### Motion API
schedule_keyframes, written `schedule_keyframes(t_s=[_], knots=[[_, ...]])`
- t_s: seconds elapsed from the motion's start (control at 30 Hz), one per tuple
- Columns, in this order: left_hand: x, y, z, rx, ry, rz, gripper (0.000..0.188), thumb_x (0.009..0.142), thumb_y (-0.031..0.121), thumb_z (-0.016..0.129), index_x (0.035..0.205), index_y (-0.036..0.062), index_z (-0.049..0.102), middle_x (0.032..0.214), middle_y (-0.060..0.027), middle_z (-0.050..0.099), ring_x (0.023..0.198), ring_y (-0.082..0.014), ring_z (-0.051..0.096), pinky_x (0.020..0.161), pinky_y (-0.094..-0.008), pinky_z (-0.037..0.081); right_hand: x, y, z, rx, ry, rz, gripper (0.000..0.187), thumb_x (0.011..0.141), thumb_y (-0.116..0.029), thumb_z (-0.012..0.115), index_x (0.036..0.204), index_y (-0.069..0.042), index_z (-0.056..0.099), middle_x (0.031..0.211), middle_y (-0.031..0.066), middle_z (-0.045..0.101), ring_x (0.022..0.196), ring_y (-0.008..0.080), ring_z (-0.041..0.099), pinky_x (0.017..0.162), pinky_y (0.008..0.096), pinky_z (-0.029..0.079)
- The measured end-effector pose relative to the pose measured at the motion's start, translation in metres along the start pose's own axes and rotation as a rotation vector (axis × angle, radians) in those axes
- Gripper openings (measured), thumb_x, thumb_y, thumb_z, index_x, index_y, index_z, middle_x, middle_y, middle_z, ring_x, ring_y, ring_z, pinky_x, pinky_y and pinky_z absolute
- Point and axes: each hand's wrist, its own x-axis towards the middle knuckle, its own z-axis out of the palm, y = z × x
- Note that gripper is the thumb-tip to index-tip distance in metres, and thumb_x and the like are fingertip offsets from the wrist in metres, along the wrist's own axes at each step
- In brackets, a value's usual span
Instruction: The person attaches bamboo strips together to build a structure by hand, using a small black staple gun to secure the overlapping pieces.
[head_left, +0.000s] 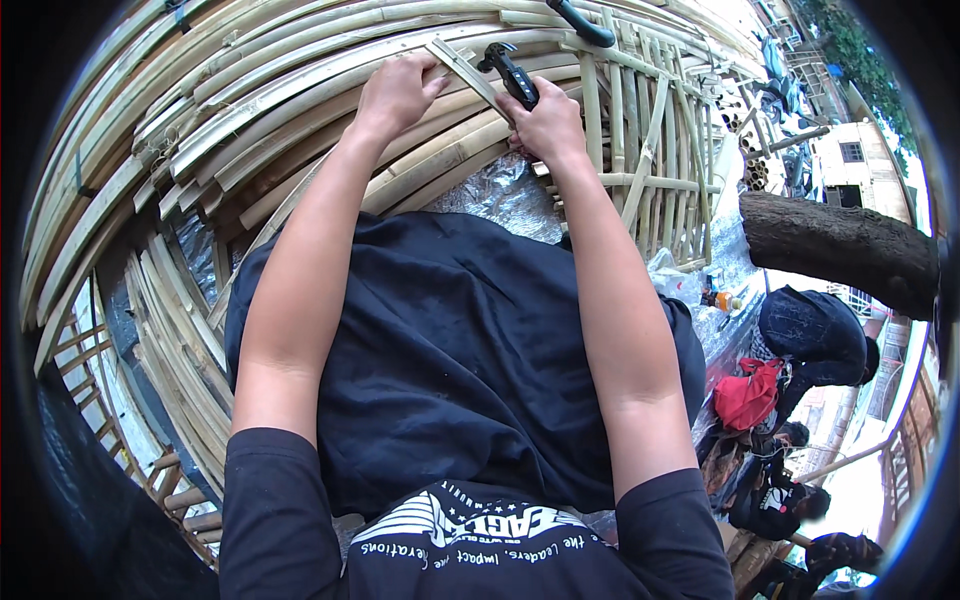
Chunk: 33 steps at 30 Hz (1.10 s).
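Bamboo strip (462, 70) is up in front of you, over the stacked bamboo. Its long axis runs diagonal: one end points away and left, past your left fingertips, the other comes back right toward your right hand (552, 122). That hand is wrapped round the handle of the hammer (517, 83), whose head points away and slightly left; its fingers also meet the strip's near end. Your left hand (397, 95) is half-curled, thumb and fingertips at the strip's far part; whether they pinch it is unclear.

Step looks like positioning the strip, hammer ready; no nail can be made out. Next move probably calls for a sure left grip, freeing the right for the hammer.

Around: bamboo pile (300, 85) ahead and left, lattice panel (660, 183) right of your right hand, silvery sheeting (510, 200) nearer you. Farther right: tree trunk (840, 245), bent-over person (815, 335), red bag (748, 393).
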Motion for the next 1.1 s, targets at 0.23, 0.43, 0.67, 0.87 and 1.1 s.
schedule_keyframes(t_s=[0.23, 0.43, 0.67, 0.87, 1.1], knots=[[0.001, 0.014, -0.026, -0.117, -0.032, 0.043, 0.037, 0.092, 0.032, 0.075, 0.115, 0.0032, 0.072, 0.103, -0.0203, 0.075, 0.095, -0.0347, 0.073, 0.087, -0.0419, 0.055, -0.02, -0.023, -0.028, -0.005, 0.001, -0.062, 0.04, 0.09, -0.041, 0.079, 0.111, -0.007, 0.069, 0.079, 0.0119, 0.076, 0.068, 0.0223, 0.076, 0.076, 0.04, 0.059], [0.001, 0.064, -0.088, -0.084, 0.056, 0.139, 0.032, 0.096, 0.027, 0.072, 0.123, 0.0096, 0.071, 0.11, -0.015, 0.077, 0.103, -0.0272, 0.074, 0.092, -0.0393, 0.056, -0.038, -0.039, -0.075, -0.098, 0.262, -0.409, 0.059, 0.09, -0.051, 0.078, 0.122, -0.003, 0.067, 0.089, 0.0147, 0.077, 0.074, 0.0237, 0.077, 0.074, 0.0382, 0.06], [-0.035, 0.132, -0.142, 0.0, 0.235, 0.147, 0.025, 0.095, 0.016, 0.07, 0.116, 0.0042, 0.075, 0.104, -0.0207, 0.076, 0.093, -0.033, 0.074, 0.084, -0.0424, 0.057, -0.086, -0.056, -0.121, 0.095, 0.298, -0.584, 0.043, 0.091, -0.028, 0.078, 0.127, -0.007, 0.07, 0.104, 0.0204, 0.076, 0.098, 0.0361, 0.073, 0.087, 0.0456, 0.057], [-0.042, 0.163, -0.129, 0.047, 0.295, 0.129, 0.021, 0.094, 0.015, 0.067, 0.108, 0.0016, 0.076, 0.098, -0.024, 0.075, 0.092, -0.0355, 0.073, 0.084, -0.0448, 0.056, -0.053, -0.019, -0.104, 0.154, 0.242, -0.508, 0.06, 0.086, -0.053, 0.08, 0.122, -0.007, 0.07, 0.091, 0.013, 0.076, 0.084, 0.0269, 0.074, 0.078, 0.0413, 0.059], [-0.041, 0.156, -0.092, 0.147, 0.188, 0.014, 0.03, 0.097, 0.027, 0.068, 0.12, 0.0081, 0.073, 0.113, -0.0181, 0.075, 0.107, -0.0371, 0.07, 0.095, -0.0455, 0.055, -0.065, 0.003, -0.064, 0.512, 0.152, -0.339, 0.04, 0.087, -0.038, 0.084, 0.1, -0.004, 0.07, 0.071, 0.0083, 0.072, 0.062, 0.0182, 0.073, 0.06, 0.0351, 0.056]])
